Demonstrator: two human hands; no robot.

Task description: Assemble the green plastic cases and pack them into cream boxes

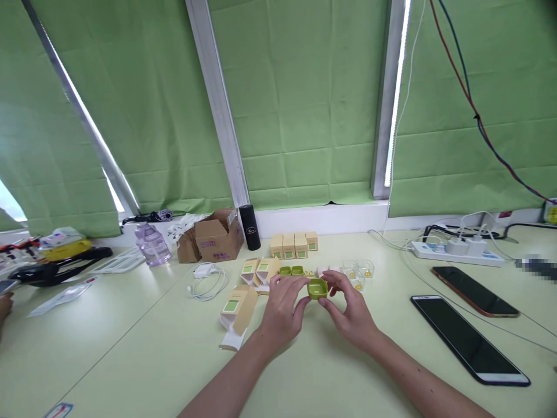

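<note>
Both hands meet over the pale green table (130,342), holding a small green square case (317,288) between them. My left hand (282,310) pinches its left side and my right hand (350,307) grips its right side. Just behind lie two more green cases (291,270). Several small clear cases with yellow dots (359,273) lie to their right. Opened tan cartons (237,307) lie to the left. A row of closed tan boxes (294,244) stands further back.
Two dark phones (467,339) lie at the right, near a white power strip (456,251) with cables. A brown cardboard box (217,235), a black cylinder (249,226), a white cable (208,281) and a clear purple bottle (151,244) sit at the back left.
</note>
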